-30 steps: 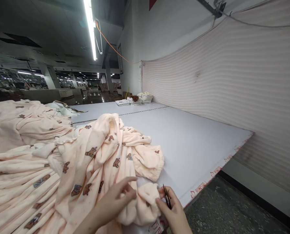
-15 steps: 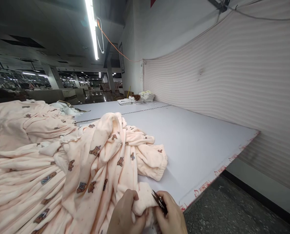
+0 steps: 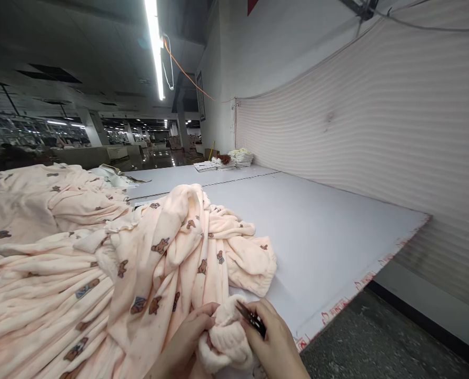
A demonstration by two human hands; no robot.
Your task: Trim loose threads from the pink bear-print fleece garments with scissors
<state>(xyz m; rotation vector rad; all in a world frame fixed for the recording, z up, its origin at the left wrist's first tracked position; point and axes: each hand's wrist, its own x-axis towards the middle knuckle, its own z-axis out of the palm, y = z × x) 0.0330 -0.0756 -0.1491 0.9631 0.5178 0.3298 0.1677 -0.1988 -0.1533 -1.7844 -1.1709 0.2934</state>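
Observation:
Near the table's front edge, my left hand (image 3: 192, 331) pinches the gathered cuff (image 3: 230, 337) of a pale pink plush garment (image 3: 159, 273) printed with brown bears. My right hand (image 3: 271, 334) is closed around small dark thread snips (image 3: 252, 319). The blades point up and left and lie against the cuff's upper edge; whether they touch a thread cannot be made out. Another gathered cuff (image 3: 263, 268) of the plush cloth rests on the table just beyond my hands.
More bear-print plush cloth (image 3: 32, 195) is heaped at the left. The pale table (image 3: 317, 226) reaches right to a taped edge (image 3: 368, 281), with dark floor below it. Stacked papers or cloth (image 3: 240, 158) stand at the far end, beside a striped hanging sheet (image 3: 356, 116).
My left hand has turned the cuff, so its gathered ribbing now faces up. The snips have shifted slightly left along with my right hand. The view has swung a little left.

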